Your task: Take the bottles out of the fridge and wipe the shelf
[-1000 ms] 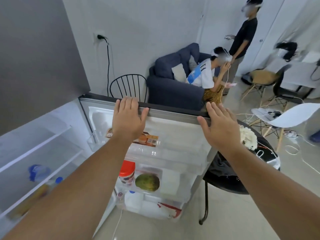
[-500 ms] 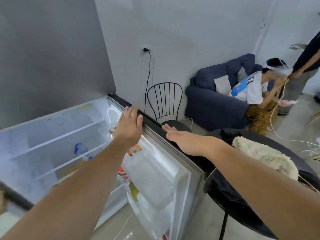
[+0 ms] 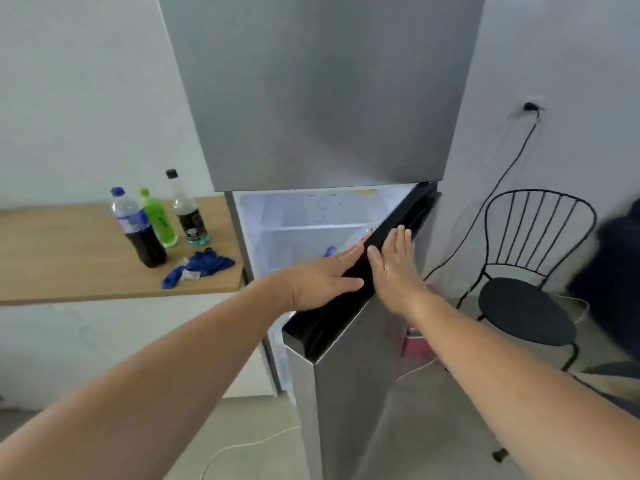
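The grey fridge (image 3: 322,91) stands ahead, its lower door (image 3: 349,358) partly open. My left hand (image 3: 323,280) lies flat on the door's black top edge. My right hand (image 3: 393,268) presses flat against the door's outer side, fingers together. Inside I see a white shelf (image 3: 318,226) and a blue-capped bottle (image 3: 330,251), mostly hidden behind my left hand. On the wooden counter (image 3: 69,268) at the left stand a dark cola bottle (image 3: 140,233), a green bottle (image 3: 159,220) and a black-capped bottle (image 3: 189,216), with a blue cloth (image 3: 201,266) beside them.
A black wire chair (image 3: 530,296) stands right of the fridge, below a wall plug with a black cable (image 3: 502,181). A pink box (image 3: 417,344) sits on the floor behind the door. A white cable (image 3: 249,445) trails over the floor.
My view swung left from the room to the fridge front. The lower door has swung from wide open to partly open, with both hands staying on it.
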